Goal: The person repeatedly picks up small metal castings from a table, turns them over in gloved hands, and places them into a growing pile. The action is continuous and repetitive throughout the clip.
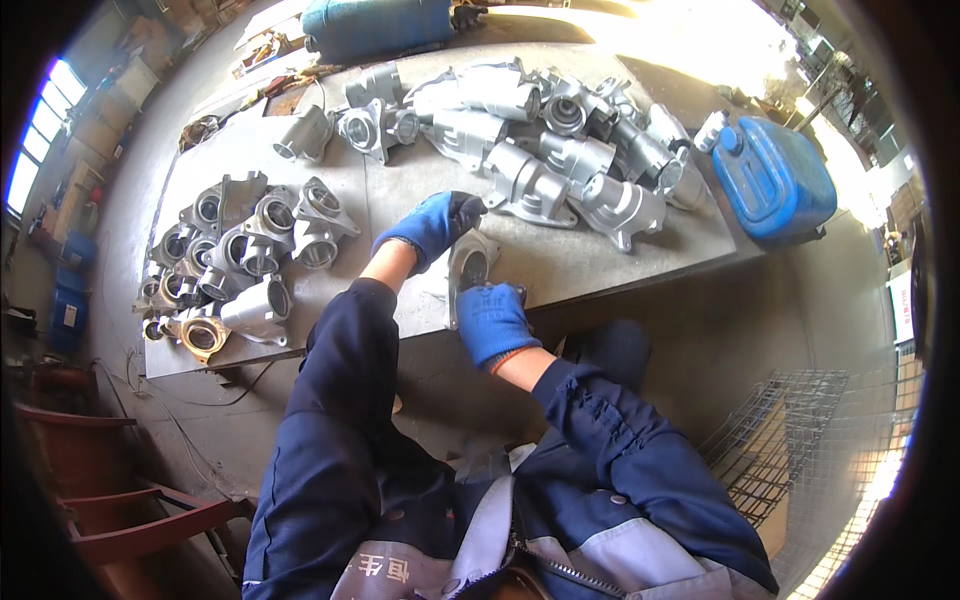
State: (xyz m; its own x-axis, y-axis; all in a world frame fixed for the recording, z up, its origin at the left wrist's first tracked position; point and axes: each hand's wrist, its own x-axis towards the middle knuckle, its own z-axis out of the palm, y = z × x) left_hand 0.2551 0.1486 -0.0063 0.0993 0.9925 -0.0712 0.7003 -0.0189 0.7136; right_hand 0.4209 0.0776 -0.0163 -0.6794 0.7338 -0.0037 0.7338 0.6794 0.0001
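Note:
A silver metal casting [476, 262] with a round opening and a flange stands near the table's front edge, between my two hands. My left hand [430, 228], in a blue glove with dark fingers, is closed on its far upper side. At the near side my right hand [495, 320], gloved alike, is curled into a closed grip against the flange. Its fingers hide whatever lies in them. Both hands cover parts of the casting.
More silver castings [530, 185] are heaped at the table's back and right. Another group of castings [240, 240] lies at the left. A blue jerrycan [770, 180] stands at the right end, a blue drum [375, 25] beyond the grey table [390, 190]. Wire mesh [790, 420] is at lower right.

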